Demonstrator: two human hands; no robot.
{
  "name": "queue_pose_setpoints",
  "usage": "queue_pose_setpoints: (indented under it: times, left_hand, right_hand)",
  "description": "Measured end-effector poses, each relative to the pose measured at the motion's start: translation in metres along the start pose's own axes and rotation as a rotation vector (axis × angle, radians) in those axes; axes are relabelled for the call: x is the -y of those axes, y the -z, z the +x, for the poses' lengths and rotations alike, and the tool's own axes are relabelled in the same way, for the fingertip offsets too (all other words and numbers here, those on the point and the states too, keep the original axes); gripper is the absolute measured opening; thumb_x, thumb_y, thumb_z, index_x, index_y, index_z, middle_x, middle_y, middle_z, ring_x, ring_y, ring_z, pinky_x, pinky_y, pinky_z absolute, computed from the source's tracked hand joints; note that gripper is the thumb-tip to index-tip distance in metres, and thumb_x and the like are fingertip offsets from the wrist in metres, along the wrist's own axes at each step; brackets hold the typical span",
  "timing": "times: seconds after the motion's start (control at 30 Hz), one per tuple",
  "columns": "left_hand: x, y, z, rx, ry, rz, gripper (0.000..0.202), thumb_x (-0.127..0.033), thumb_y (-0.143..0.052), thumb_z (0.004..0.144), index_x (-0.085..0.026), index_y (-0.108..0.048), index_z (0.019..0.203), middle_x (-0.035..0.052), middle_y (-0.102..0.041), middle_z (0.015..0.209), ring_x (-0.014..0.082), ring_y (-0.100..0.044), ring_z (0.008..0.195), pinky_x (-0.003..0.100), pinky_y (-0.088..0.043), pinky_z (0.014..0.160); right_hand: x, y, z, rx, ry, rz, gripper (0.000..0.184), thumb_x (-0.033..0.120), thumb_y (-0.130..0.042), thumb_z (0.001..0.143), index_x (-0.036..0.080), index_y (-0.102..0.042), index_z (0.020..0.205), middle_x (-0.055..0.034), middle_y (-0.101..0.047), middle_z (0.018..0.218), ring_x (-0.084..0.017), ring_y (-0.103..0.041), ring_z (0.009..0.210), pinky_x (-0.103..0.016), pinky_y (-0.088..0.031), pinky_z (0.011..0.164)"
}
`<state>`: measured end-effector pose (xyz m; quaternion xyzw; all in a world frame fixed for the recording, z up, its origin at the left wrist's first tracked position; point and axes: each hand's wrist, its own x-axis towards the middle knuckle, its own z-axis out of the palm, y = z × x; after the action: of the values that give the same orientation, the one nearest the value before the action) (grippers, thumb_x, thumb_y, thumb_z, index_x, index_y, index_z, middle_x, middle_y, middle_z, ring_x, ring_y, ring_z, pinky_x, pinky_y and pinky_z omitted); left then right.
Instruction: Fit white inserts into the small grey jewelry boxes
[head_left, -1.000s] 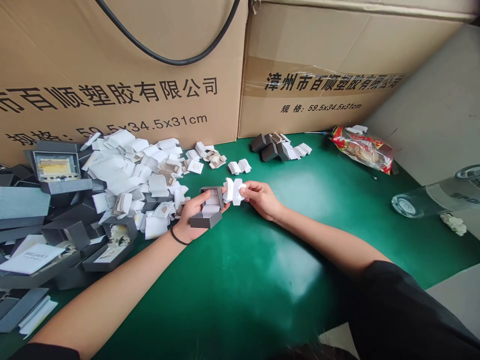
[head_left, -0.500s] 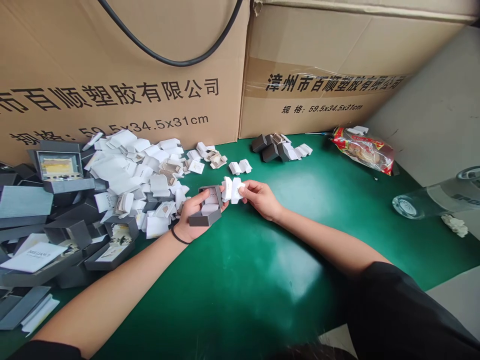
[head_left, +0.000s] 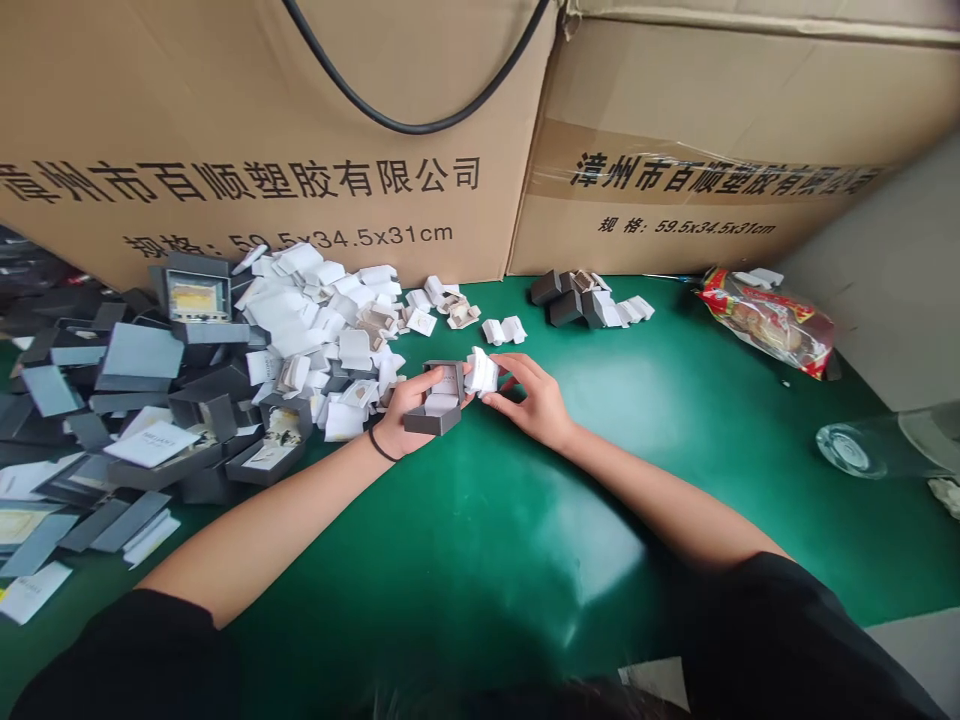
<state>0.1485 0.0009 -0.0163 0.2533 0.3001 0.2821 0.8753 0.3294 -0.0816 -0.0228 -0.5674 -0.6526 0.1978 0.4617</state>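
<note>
My left hand (head_left: 397,423) is wrapped round a small dark grey jewellery box (head_left: 435,418), its lid raised and white lining inside. Thumb on the lid, it keeps the box tilted above the green table. Just right of the lid is a folded white card insert (head_left: 481,371), with the left fingertips close under it. My right hand (head_left: 534,400) grips that insert's right edge between thumb and fingers. Behind the hands lies a pair of white inserts (head_left: 504,331). A heap of white card inserts (head_left: 300,310) spreads to the left of the box.
Dark jewellery boxes (head_left: 202,385) are piled at the left. Several more boxes (head_left: 566,300) lie at the back. Big cartons (head_left: 337,120) wall off the rear, a black cable (head_left: 420,128) hanging in front. A red food packet (head_left: 772,325) and clear glass (head_left: 862,450) are at the right.
The view has shifted left, showing more of the box pile. The white insert pieces, spread side by side before, are now pressed together beside the box lid.
</note>
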Motion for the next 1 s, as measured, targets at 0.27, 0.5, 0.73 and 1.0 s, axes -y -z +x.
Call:
queue_pose_setpoints:
  times: [0.27, 0.5, 0.73, 1.0]
  left_hand:
    - [0.0, -0.006, -0.001, 0.03, 0.02, 0.032, 0.024, -0.021, -0.05, 0.084, -0.008, -0.07, 0.085, 0.0103, -0.07, 0.081, 0.0189, -0.066, 0.076, 0.035, -0.051, 0.085]
    - [0.005, -0.008, -0.017, -0.085, -0.295, 0.288, 0.025, -0.026, -0.058, 0.079, -0.012, -0.071, 0.095, 0.0067, -0.069, 0.081, 0.0127, -0.059, 0.06, 0.024, -0.045, 0.055]
    - [0.006, -0.014, -0.026, 0.178, -0.655, 0.782, 0.025, -0.016, -0.069, 0.067, -0.021, -0.075, 0.091, 0.0089, -0.069, 0.108, 0.0296, -0.052, 0.119, 0.044, -0.032, 0.109]
    - [0.006, -0.016, -0.023, 0.197, -0.608, 0.827, 0.03, -0.006, -0.071, 0.063, -0.021, -0.076, 0.089, 0.0106, -0.069, 0.107, 0.0312, -0.049, 0.122, 0.048, -0.026, 0.112]
  right_hand:
    - [-0.005, -0.002, -0.002, -0.009, 0.023, -0.082, 0.036, 0.035, -0.056, 0.084, 0.024, -0.056, 0.119, -0.009, -0.06, 0.111, -0.021, -0.059, 0.087, -0.038, -0.052, 0.079]
    - [0.0, -0.006, -0.005, -0.101, -0.102, 0.044, 0.043, 0.032, -0.056, 0.084, 0.025, -0.051, 0.126, -0.0111, -0.044, 0.135, -0.024, -0.051, 0.111, -0.037, -0.052, 0.078]
    - [0.007, -0.004, -0.002, 0.171, -0.438, 0.707, 0.043, 0.058, -0.053, 0.082, 0.018, -0.067, 0.092, -0.0056, -0.063, 0.082, -0.015, -0.056, 0.072, -0.029, -0.051, 0.06]
    - [0.01, 0.006, 0.005, 0.186, -0.414, 0.707, 0.039, 0.056, -0.056, 0.081, 0.023, -0.073, 0.095, -0.004, -0.06, 0.112, -0.014, -0.053, 0.084, -0.027, -0.049, 0.07]
